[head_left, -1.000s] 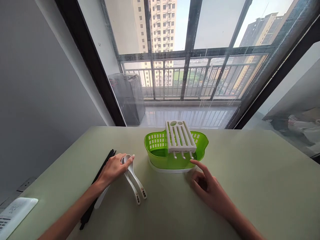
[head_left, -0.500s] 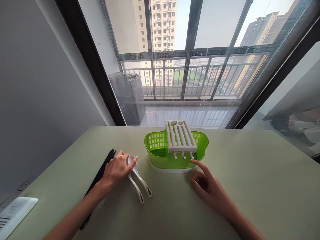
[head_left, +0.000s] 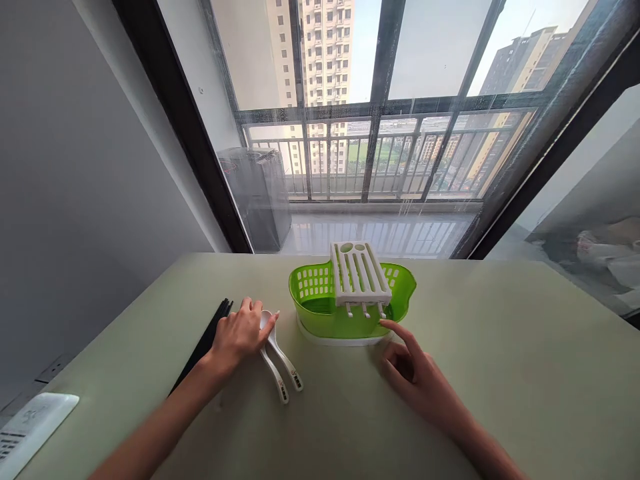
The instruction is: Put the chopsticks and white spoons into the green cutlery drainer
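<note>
Two white spoons (head_left: 283, 357) lie side by side, handles toward me, printed with dark marks near the ends. My left hand (head_left: 241, 331) is closed over their bowl ends, its thumb against one bowl; the fingertips are partly hidden. Black chopsticks (head_left: 203, 347) lie left of that hand, partly behind the forearm. A green basket (head_left: 330, 323) on a white base stands ahead, with a white slotted holder (head_left: 363, 277) with hooks across its top. My right hand (head_left: 413, 367) holds nothing; its index finger is extended to the basket's front near a hook, the other fingers curled.
The pale green table (head_left: 500, 347) reaches a window (head_left: 380, 100) at its far edge. A white device (head_left: 37, 427) with a display lies at the lower left. A grey wall (head_left: 100, 200) rises on the left.
My left hand has shifted slightly right and up, and the spoon bowls have moved with it. My right hand stays almost still at the basket.
</note>
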Available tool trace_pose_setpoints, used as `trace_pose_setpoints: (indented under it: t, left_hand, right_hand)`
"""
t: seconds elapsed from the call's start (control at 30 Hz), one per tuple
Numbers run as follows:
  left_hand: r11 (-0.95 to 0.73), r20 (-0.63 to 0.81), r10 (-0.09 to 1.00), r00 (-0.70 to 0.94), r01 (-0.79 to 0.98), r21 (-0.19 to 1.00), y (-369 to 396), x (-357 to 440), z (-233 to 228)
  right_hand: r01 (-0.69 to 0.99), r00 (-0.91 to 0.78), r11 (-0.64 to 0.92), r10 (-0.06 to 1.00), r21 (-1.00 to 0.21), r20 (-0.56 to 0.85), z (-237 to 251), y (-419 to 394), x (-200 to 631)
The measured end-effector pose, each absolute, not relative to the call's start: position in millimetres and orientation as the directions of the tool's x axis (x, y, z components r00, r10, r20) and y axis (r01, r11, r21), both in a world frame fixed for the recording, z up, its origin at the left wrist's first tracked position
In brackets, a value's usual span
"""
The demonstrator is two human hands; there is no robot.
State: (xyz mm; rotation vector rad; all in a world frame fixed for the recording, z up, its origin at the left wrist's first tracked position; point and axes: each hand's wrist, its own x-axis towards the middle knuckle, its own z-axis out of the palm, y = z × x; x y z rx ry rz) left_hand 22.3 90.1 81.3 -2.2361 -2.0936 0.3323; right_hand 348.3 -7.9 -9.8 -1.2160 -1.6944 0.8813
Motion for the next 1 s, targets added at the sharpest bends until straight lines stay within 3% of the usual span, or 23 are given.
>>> trace_pose_setpoints:
  t: [1.0]
  left_hand:
    - [-0.089, -0.117, 0.991, 0.063, 0.969, -0.232, 85, 19, 97]
  right_hand:
    - [0.336, -0.174, 0.27, 0.959, -0.902, 0.222, -9, -7, 347]
